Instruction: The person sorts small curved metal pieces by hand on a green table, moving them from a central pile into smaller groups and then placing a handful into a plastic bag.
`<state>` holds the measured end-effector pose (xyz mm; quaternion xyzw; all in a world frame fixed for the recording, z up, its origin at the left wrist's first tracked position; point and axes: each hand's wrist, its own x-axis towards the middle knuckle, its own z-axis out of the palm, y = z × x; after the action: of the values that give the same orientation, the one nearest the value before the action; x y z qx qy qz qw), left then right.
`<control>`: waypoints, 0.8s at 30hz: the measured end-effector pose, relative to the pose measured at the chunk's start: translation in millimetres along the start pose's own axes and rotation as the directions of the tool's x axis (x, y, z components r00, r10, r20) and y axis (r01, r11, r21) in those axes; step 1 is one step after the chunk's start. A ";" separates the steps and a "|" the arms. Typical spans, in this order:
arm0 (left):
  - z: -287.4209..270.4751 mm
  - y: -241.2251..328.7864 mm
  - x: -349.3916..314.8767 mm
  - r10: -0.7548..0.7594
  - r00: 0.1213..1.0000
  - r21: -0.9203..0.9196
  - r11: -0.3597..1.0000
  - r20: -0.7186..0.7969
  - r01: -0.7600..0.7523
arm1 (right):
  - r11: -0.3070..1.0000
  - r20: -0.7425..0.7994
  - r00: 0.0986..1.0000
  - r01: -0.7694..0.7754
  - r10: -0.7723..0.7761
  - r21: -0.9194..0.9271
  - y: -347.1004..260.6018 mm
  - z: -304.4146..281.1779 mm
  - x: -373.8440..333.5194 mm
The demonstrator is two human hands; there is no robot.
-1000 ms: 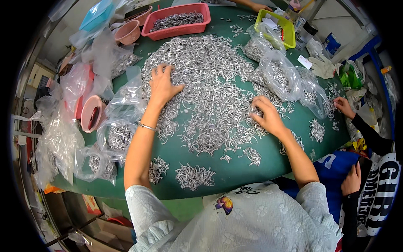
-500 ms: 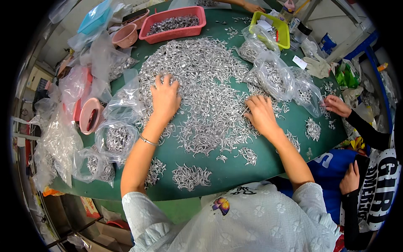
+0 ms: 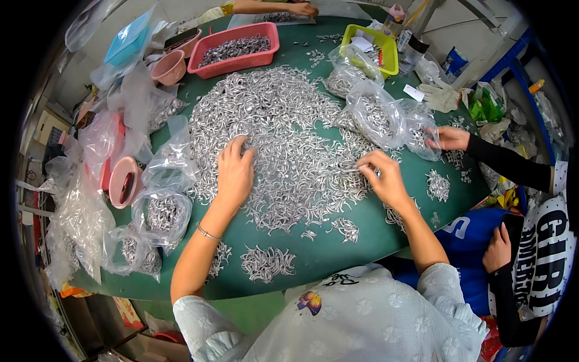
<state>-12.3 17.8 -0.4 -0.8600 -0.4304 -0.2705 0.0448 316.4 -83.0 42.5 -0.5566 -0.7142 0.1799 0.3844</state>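
A wide heap of small curved silvery metal pieces (image 3: 265, 102) covers the middle of the green table. On its left part rests my left hand (image 3: 235, 172), fingers bent and somewhat apart, tips among the pieces; a bracelet circles that wrist. My right hand (image 3: 386, 178) is at the heap's right edge, with a gap between thumb and forefinger and its fingertips against some pieces. I see nothing clearly gripped in either hand. Nearer to me lie a small separate pile of curved pieces (image 3: 268, 264) and a smaller cluster (image 3: 345, 229).
Clear bags of pieces (image 3: 377, 114) stand right of the heap, where a co-worker's hand (image 3: 449, 138) touches one. More bags (image 3: 161, 211) and a pink bowl (image 3: 125, 181) line the left. Behind are a pink basin (image 3: 235, 57), a yellow-green basket (image 3: 389, 51) and another person's hand (image 3: 303, 9).
My left hand has come nearer to me over the heap. My right hand's thumb and forefinger have spread. The co-worker's hand has moved left onto a bag; the far person's arm shows more.
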 end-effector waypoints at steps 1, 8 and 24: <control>-1.0 1.4 0.6 -0.015 1.000 -0.029 0.999 -0.012 0.015 | 0.994 -0.064 0.994 -0.081 0.086 0.073 -2.0 -8.3 -0.5; -5.4 0.5 -5.1 -0.024 0.999 -0.042 0.999 0.049 0.026 | 0.814 -0.330 0.802 -0.301 0.498 0.496 63.2 -72.1 -36.5; -3.7 -3.9 -17.2 0.001 1.000 -0.158 0.987 -0.004 -0.002 | 0.896 -0.489 0.771 -0.441 0.408 0.053 106.7 -70.6 -29.9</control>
<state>-25.2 6.8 -6.5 -0.8606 -0.4069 -0.3054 -0.0222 441.9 -89.4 4.1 -0.7425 -0.4550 0.0925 0.4828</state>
